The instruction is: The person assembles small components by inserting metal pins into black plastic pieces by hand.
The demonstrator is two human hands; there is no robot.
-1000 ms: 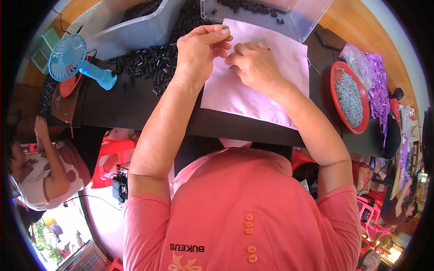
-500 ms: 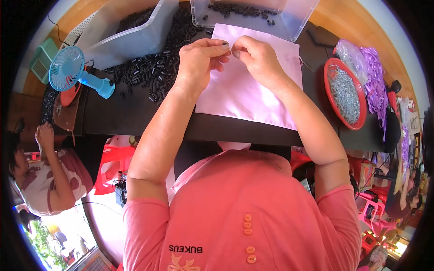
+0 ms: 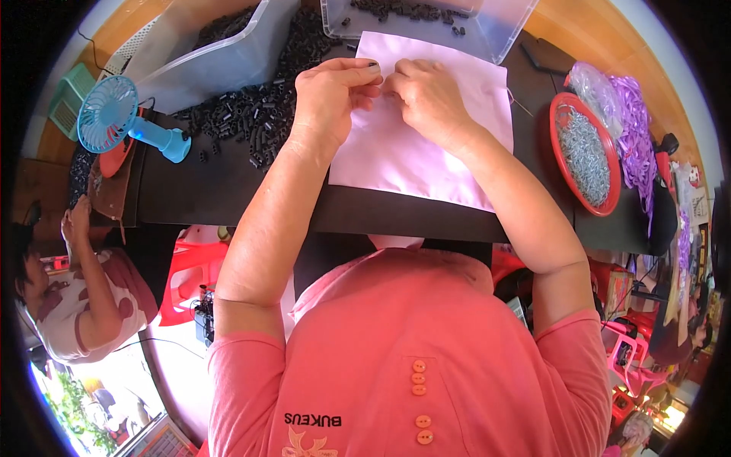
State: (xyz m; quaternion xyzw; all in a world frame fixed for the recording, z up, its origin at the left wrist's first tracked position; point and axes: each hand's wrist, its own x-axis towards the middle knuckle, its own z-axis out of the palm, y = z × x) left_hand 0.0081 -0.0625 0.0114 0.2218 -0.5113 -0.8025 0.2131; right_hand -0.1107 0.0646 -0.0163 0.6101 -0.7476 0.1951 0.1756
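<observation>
My left hand (image 3: 326,99) is closed in a pinch above the left part of a pink cloth (image 3: 426,167). A small black piece (image 3: 373,65) shows at its thumb tip, mostly covered by the fingers. Close beside it, my right hand (image 3: 428,95) has its fingers curled together, almost touching the left fingertips. Whatever the right fingers hold is hidden. Many short black tubes (image 3: 263,122) lie heaped on the dark table, left of the cloth. A red bowl (image 3: 555,145) of small silvery metal pieces (image 3: 585,160) stands to the right.
Two clear plastic bins (image 3: 228,65) with black tubes stand at the back, one left, one behind the cloth. A blue fan (image 3: 110,114) is at the left. Purple ribbons (image 3: 633,129) and a clear bag (image 3: 594,91) lie past the bowl. Another person (image 3: 84,305) sits at the left.
My left hand has shifted slightly left and up. The right hand has turned over the cloth, its fingers now more folded down. Far left, the other person's hands have moved a little.
</observation>
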